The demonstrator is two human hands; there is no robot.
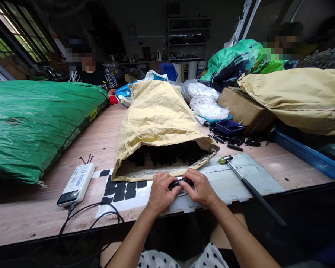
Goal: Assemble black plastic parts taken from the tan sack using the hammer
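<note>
Between both hands, just in front of the open sack, is a small black cylindrical piece (176,184). My left hand (163,190) grips its left end, fingers curled round it. At the other end, my right hand (198,186) is closed on the same piece, the thumbs almost meeting. A yellow woven sack (162,119) lies with its mouth towards me, and many dark pieces show inside. Under my hands is a white sheet with black rounded-square stickers (119,189). To the right, a mallet (240,175) with a black handle rests on a grey board (257,175).
A white power bank (76,184) with a black cable lies left, beside a large green sack (41,123). Right are loose black pieces (235,147), a purple tray (229,127), a cardboard box (245,109) and a blue basket (307,152). Two people sit across the table.
</note>
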